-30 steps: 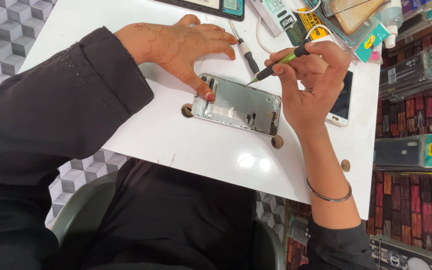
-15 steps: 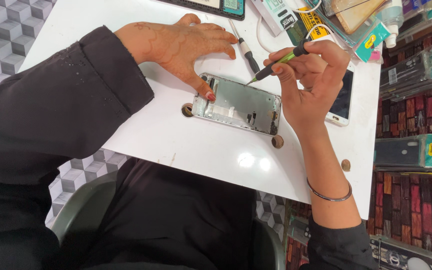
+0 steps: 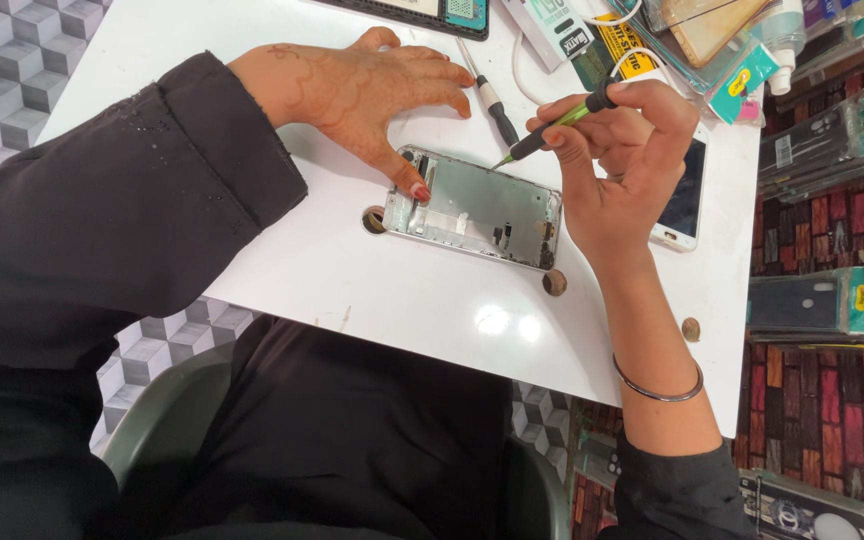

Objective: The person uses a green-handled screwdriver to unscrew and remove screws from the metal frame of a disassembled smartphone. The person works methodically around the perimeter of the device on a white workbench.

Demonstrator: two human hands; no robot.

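White desk [image 3: 252, 250] carries the opened phone chassis [image 3: 477, 208], thin and likely fragile, pinned at its near end by the left hand [image 3: 362, 90], while the right-hand grip [image 3: 617, 150] is clamped on a green screwdriver [image 3: 552, 125] tipped just beside its upper edge.

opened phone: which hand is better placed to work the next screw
Right hand: its grip already holds the green screwdriver, tip at the opened phone. Left hand is pinning the phone down.

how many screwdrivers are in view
2. A green-and-black screwdriver is in the right hand, tip at the opened phone. A second screwdriver lies on the table by the left hand. Clutter may hide others.
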